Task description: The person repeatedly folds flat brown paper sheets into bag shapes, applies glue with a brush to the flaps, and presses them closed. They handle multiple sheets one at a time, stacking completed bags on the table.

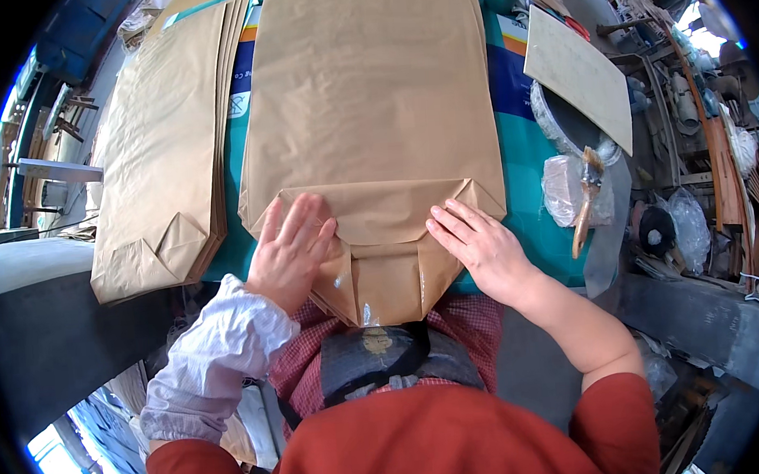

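A large brown paper bag (370, 81) lies flat in front of me, its folded bottom end toward my body. My left hand (292, 249) rests with fingers spread on the left part of the fold. On the fold's right part, my right hand (484, 244) lies flat with its fingers stretched out. Between the hands, a bottom flap (386, 280) with shiny wet-looking spots hangs past the table's near edge. Neither hand grips anything.
A stack of folded brown paper bags (162, 155) lies to the left. At the right are a brush (587, 198) with a wooden handle, a plastic-lined basin (559, 122) and a pale board (578, 73) over it. Teal sheeting (523, 176) covers the table.
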### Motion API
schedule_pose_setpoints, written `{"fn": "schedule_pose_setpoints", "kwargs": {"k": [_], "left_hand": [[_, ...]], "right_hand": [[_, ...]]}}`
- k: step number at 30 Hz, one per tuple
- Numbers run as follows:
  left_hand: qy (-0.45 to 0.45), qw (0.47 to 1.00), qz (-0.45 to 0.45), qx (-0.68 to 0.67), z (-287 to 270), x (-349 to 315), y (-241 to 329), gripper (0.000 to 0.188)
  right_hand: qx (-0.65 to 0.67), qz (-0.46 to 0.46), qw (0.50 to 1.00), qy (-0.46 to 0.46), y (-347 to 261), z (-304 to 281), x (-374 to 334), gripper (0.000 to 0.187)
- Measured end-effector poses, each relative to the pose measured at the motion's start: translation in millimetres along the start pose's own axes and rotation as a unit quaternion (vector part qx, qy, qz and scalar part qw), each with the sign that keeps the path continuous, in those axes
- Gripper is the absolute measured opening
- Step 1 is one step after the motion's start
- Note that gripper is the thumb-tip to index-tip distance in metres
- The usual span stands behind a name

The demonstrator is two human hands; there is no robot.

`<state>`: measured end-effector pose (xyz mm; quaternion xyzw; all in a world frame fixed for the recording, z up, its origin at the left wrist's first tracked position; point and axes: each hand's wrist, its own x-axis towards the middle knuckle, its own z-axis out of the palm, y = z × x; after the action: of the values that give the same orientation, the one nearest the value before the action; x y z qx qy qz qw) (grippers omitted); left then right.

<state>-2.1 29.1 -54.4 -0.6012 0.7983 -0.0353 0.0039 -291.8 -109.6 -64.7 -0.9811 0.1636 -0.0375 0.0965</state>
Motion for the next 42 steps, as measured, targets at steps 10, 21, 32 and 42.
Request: {"fn": "schedule_pose_setpoints", "kwargs": {"k": [10,21,32,42], "left_hand": [[-0.096,0.938,0.031,-0.333,2,-3,-11,0.058],[0.077,0.917,-0.044,-0.388,7,-1,-19,0.018],[0.071,0.921,-0.337,-0.183,30,42,-3,0.035],[0.095,0.927,-0.359,-0.048,9,65,7,0.044]], "right_hand": [[0.084,0.095,0.980,0.152,-27,29,-33,0.038],[0.279,0.187,0.919,0.208,-2,14,-9,0.011],[0.209,0.302,0.911,0.185,7,29,42,0.036],[0.179,0.413,0.886,0.109,5,12,59,0.038]]}}
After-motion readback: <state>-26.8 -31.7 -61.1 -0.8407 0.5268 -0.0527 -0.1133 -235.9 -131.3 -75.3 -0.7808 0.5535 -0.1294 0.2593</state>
